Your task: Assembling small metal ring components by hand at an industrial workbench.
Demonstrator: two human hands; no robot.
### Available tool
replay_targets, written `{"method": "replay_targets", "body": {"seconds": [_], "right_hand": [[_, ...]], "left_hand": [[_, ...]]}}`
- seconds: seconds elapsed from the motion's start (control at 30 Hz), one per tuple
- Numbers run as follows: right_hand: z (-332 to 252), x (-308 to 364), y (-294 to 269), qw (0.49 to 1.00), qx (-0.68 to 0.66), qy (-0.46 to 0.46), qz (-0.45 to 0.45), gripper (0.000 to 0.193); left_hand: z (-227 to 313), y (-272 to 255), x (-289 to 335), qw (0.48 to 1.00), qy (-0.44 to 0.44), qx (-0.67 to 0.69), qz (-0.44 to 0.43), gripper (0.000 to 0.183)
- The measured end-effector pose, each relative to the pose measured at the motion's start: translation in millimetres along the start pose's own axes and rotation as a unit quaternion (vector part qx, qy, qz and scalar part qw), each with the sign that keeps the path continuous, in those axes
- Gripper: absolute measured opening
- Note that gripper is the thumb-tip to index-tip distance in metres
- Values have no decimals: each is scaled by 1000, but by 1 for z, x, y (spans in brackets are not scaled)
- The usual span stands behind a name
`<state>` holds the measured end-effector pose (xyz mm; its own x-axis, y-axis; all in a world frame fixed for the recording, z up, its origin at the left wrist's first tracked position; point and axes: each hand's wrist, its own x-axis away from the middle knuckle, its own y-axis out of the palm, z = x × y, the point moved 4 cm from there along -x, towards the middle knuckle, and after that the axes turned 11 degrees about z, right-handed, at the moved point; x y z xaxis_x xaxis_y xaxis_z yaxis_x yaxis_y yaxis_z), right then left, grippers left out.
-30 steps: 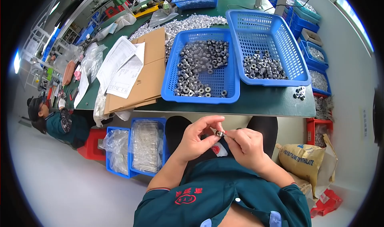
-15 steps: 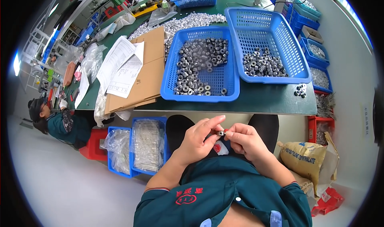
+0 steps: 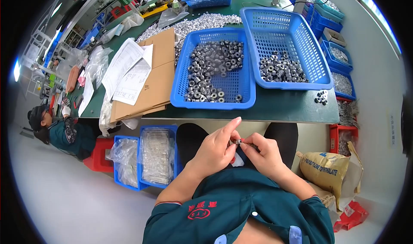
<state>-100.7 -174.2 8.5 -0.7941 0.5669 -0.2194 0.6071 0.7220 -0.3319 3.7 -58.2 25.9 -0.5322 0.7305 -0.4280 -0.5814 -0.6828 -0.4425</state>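
Observation:
Above my lap, my left hand (image 3: 215, 151) and my right hand (image 3: 266, 152) meet fingertip to fingertip. Pinched between them is a small silver metal bushing (image 3: 238, 142). My left thumb and fingers close on its left side, with the index finger stretched out past it. The right thumb and index finger press on it from the other side. A speck of red shows by the right fingertips; I cannot tell what it is. Beyond my hands, a blue basket (image 3: 175, 95) holds many similar bushings, and another blue basket (image 3: 292, 85) to its right holds a smaller heap.
Several black-ended pieces (image 3: 321, 97) lie at the green table's (image 3: 297, 110) right corner. Cardboard (image 3: 161, 78) and papers (image 3: 129, 87) lie left of the baskets. Bins of rods (image 3: 157, 153) stand below left, a yellow sack (image 3: 323, 171) at right. A co-worker (image 3: 64, 134) sits far left.
My right fingers have shifted slightly left and closed in on the bushing, and less red shows by them. The left index finger points a little farther up. The view has drifted slightly.

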Motion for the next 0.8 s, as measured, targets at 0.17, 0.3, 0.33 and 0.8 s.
{"method": "replay_targets", "body": {"seconds": [0.17, 0.3, 0.33, 0.8], "right_hand": [[-18, -4, -1, 970, 147, -189, 40, 12], [-23, -5, -3, 933, 235, -271, 32, 16], [-21, -7, -4, 940, 216, -261, 31, 13], [33, -9, -46, 899, -366, 225, 84, 15]], "left_hand": [[6, -3, -5, 999, 37, -37, -7, 68], [11, 3, -14, 993, 92, -77, -21, 70], [10, 5, -16, 990, 99, -95, -27, 69], [76, 30, -95, 912, 354, -201, -57, 46]]}}
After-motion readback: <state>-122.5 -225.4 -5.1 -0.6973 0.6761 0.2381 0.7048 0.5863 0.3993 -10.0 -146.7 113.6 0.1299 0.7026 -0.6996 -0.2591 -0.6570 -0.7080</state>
